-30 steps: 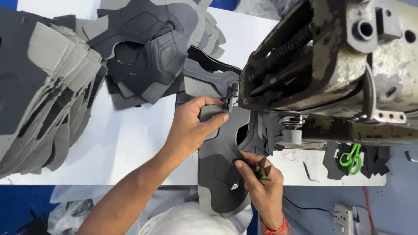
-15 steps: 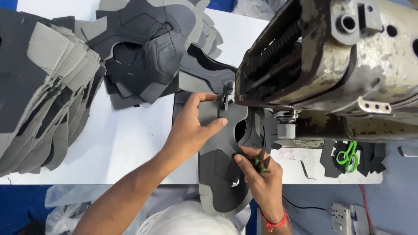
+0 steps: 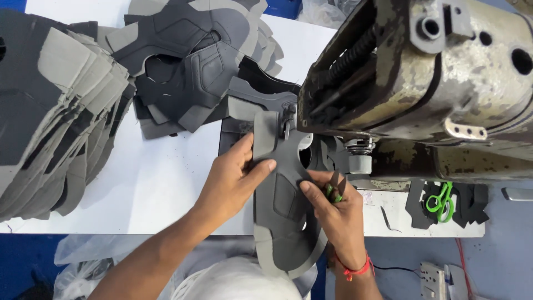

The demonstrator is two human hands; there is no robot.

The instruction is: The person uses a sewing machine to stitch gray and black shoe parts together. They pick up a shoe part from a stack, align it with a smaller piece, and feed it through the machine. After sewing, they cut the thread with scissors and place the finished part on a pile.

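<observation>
While the dark grey shoe upper (image 3: 283, 205) lay across the near edge of the white table (image 3: 161, 189), its top end reaching under the needle of the worn sewing machine (image 3: 422, 94) and its rounded lower end hanging over the table's edge, both hands pressed on it. The left hand (image 3: 230, 180) lay flat on the upper's left side, fingers spread and loosely curled, the thumb stretched across the fabric toward the middle; it pinned the piece rather than gripped it. The right hand (image 3: 333, 208) rested on the upper's right side, its fingertips bent down onto the material, and held a small green-handled tool (image 3: 333, 191) tucked between the fingers. A red thread (image 3: 355, 269) circled that wrist. To the left sat a fanned stack of grey cut pieces (image 3: 55, 111), and more dark uppers (image 3: 189, 66) were heaped at the table's far side. Green snips (image 3: 440, 201) lay on dark scraps at the right, below the machine.
</observation>
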